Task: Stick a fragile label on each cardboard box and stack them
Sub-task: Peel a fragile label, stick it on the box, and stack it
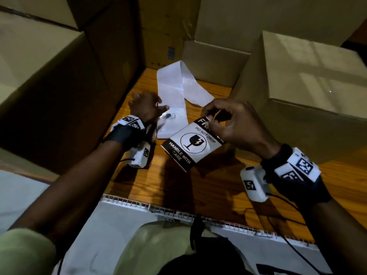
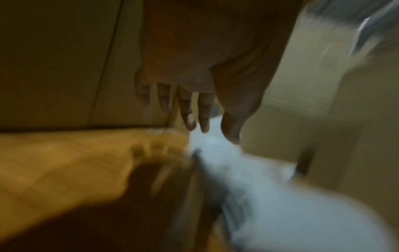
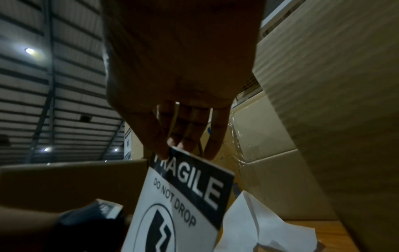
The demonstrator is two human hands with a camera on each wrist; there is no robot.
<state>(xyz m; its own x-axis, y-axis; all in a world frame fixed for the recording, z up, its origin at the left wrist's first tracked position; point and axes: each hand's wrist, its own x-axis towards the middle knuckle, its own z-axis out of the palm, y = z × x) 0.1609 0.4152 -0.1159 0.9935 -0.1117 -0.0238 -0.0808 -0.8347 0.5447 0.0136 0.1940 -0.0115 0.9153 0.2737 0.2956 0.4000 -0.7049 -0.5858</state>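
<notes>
Right hand [image 1: 228, 124]: pinches the fragile label [image 1: 191, 143] by its top edge — label hangs just below the fingers.
Left hand [image 1: 146, 106]: fingers relaxed, holding nothing, beside the backing strip [image 1: 178, 90].
Handling: light, floppy, probably sticky-backed — grip edges only.

Narrow strip of wooden floor [image 1: 178, 187] walled in by cardboard boxes

A tall box [image 1: 43, 92] closes the left side, another box [image 1: 309, 76] the right, and a lower box [image 1: 214, 62] with more cartons behind it blocks the far end; the only open way in is from the near edge. On the floor a white backing strip [image 1: 178, 90] sprawls across the far half. The left hand [image 1: 145, 106] above the strip's near end and the right hand [image 1: 234, 124], pinching the fragile label [image 1: 190, 143], fill the middle, leaving bare boards nearer the body.
</notes>
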